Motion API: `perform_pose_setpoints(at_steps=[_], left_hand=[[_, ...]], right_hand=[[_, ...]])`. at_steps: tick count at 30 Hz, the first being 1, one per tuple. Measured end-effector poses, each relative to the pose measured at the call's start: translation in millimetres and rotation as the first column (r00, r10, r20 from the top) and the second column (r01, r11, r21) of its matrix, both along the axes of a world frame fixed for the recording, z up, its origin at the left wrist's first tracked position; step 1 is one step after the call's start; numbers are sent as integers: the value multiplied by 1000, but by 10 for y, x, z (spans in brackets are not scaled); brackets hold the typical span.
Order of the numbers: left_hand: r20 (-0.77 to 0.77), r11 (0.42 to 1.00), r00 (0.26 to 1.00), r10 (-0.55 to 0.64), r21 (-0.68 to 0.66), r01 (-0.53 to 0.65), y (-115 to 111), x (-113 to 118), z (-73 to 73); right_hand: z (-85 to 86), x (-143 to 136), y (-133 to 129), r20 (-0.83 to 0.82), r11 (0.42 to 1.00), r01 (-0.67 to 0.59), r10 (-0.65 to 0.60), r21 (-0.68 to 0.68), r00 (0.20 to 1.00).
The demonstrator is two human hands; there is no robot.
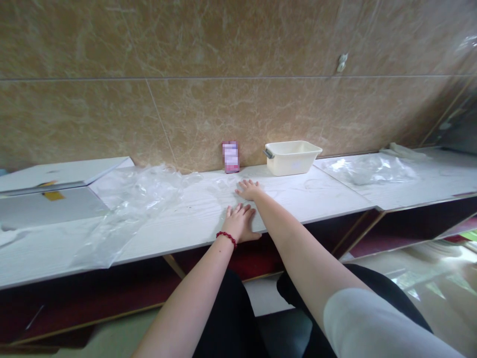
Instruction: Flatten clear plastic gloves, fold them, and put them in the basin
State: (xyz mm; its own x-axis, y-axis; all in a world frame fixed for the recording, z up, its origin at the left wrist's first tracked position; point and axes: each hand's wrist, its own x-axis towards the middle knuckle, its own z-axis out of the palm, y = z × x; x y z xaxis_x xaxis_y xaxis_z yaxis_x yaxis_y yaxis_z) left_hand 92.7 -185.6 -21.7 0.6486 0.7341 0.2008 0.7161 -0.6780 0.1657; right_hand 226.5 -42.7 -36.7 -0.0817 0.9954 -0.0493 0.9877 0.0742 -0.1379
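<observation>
Both hands rest on the white wood-grain top (201, 214) of a low cabinet. My left hand (240, 222), with a red bead bracelet (227, 237) at its wrist, lies palm down near the front edge, fingers spread and thumb out over the edge. A little farther back, my right hand (249, 190) is flat on the surface, its fingers apart and pointing left. Neither one holds anything. Behind them a small purple-pink pack (231, 158) stands upright against the wall. To the right of it sits a cream plastic bin (292, 159) with a grey handle.
Crumpled clear plastic (149, 189) spreads over the top at left, beside a white box (48, 199) with a yellow tab. More clear plastic (372, 169) lies at right. Dark red shelves (406, 231) open below the top's edge. A tiled wall (223, 109) runs behind.
</observation>
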Motion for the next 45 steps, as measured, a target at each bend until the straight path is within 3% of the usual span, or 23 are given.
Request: perform_pose_setpoints(at_steps=[13,18,21,24,26,30,32,34,45], left_hand=[[-1,1000,1000,0,-14,0,32,-5,-44],[-3,1000,1000,-9,-8,9,50,-5,-60],[-8,1000,1000,-10,-2,10,55,1,-70],[-14,1000,1000,-9,-9,9,43,8,-49],[-12,1000,1000,-16,-22,16,31,11,-20],[11,998,1000,-29,-58,29,19,8,23],[26,997,999,-33,-74,35,24,3,25],[39,996,999,-36,-86,39,32,-1,19],[68,986,996,-53,-153,63,43,-27,15]], right_hand=[[64,376,274,27,996,-85,86,-13,996],[44,509,447,55,987,-131,126,89,990],[111,584,517,41,962,-161,156,221,987],[244,575,478,-29,906,-198,225,375,974],[317,496,373,-38,853,-348,393,389,919],[315,235,105,-31,671,-706,729,225,684],[260,117,36,-54,598,-792,801,122,597],[205,38,49,-74,562,-825,827,62,557],[138,-182,707,-58,637,-768,771,63,634]])
